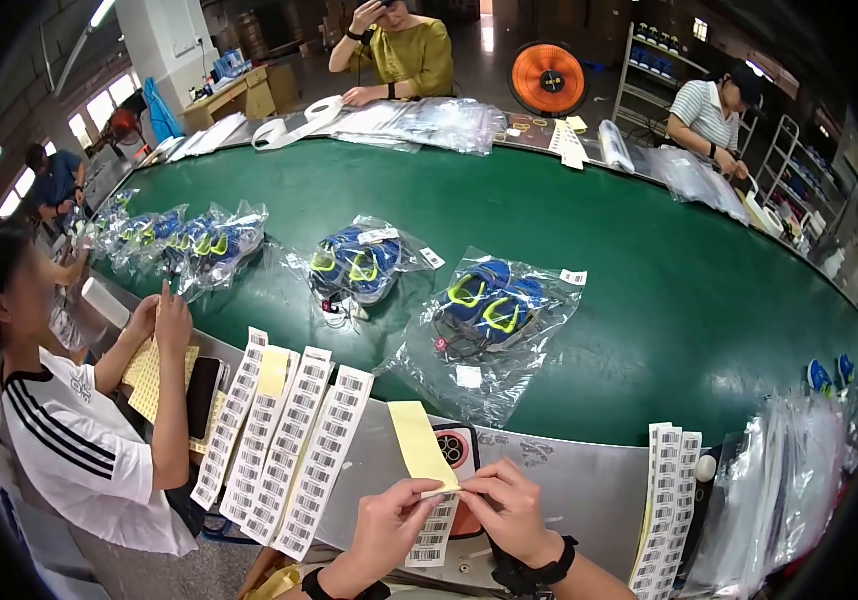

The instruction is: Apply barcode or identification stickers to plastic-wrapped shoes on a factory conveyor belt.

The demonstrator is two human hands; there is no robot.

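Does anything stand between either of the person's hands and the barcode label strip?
Nothing visible does: the left hand and the right hand both pinch the label strip directly. The phone shows behind it, not in between.

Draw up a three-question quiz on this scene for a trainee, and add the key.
1. Multiple choice: what do the wearer's left hand and right hand both pinch?
A) a plastic bag
B) a label strip
C) a shoe

2. True or false: the bagged shoes nearest the hands lie on the green surface.

3. Fill in: the large round fan beyond the green surface is mostly ____ in colour.

Key: 1. B; 2. true; 3. orange.
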